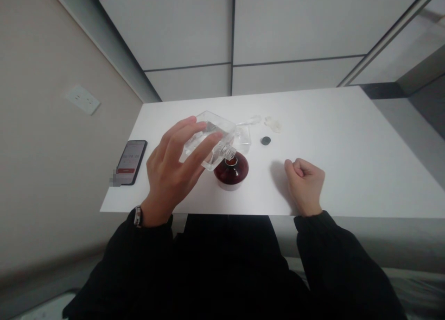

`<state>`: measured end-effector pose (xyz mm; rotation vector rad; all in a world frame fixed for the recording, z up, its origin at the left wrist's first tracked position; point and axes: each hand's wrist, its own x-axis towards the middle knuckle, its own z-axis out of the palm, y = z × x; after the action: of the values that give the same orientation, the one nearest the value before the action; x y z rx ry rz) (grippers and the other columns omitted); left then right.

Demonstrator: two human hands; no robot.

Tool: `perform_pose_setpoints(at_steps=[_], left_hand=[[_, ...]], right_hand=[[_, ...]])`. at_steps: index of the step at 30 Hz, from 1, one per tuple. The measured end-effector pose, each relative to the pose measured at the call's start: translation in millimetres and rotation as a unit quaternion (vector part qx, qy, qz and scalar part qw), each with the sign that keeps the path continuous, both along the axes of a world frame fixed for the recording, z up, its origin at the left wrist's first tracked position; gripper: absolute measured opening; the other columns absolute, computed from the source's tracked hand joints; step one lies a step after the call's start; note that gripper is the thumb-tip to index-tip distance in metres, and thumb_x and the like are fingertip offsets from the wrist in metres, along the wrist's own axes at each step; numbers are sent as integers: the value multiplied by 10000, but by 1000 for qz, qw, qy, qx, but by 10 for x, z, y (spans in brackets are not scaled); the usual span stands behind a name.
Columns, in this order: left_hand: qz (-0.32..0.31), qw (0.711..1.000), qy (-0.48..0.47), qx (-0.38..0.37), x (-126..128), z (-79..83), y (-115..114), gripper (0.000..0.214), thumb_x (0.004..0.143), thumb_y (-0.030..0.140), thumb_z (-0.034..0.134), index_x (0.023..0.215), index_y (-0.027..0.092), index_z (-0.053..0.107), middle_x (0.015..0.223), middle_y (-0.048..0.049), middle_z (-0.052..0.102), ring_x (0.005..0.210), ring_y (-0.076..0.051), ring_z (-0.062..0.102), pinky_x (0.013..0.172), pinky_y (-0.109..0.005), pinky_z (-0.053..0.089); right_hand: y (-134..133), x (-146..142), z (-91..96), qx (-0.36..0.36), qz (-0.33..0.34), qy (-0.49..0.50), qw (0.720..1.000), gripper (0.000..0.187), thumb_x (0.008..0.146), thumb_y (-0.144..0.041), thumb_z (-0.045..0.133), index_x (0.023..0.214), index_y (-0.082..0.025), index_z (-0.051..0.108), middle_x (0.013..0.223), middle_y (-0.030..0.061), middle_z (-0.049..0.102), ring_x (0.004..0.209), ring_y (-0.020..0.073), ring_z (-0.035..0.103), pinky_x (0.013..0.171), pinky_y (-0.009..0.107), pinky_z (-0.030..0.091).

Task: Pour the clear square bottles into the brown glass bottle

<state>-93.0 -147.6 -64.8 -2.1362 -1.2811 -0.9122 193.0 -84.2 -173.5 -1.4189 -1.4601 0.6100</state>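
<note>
My left hand (174,167) grips a clear square bottle (212,137), tipped over so its threaded neck points down at the mouth of a round dark red flask (232,171) on the white table (347,139). The neck sits just above the flask's opening. My right hand (305,183) rests on the table to the right of the flask, curled in a loose fist with nothing visible in it. A small dark round cap (266,141) lies beyond the flask.
A phone (131,161) with a lit screen lies at the table's left edge. Clear plastic bits (273,123) and a clear item (248,122) lie behind the bottle. A wall with a socket (82,99) stands at left.
</note>
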Motion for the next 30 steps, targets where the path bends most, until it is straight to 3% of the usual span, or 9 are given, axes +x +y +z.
perform_pose_setpoints(at_steps=[20,30], left_hand=[[11,999,29,24,6,1,2,724,911,93,779,1542,321,509,1384,-95,668,1356,-324,666,1131,-522,621],[20,1000,19,1,3,-4,-1,727,923,122,776,1539,376,488,1407,-81,666,1372,-331,660,1149,-554,608]], right_hand=[[2,-6,9,-1,-1,2,1000,465,828,-310,595,578,-265,206,544,-83,190,556,93,214,568,303,183],[3,1,13,-1,2,3,1000,463,829,-291,597,577,-266,209,543,-79,197,555,98,220,572,312,191]])
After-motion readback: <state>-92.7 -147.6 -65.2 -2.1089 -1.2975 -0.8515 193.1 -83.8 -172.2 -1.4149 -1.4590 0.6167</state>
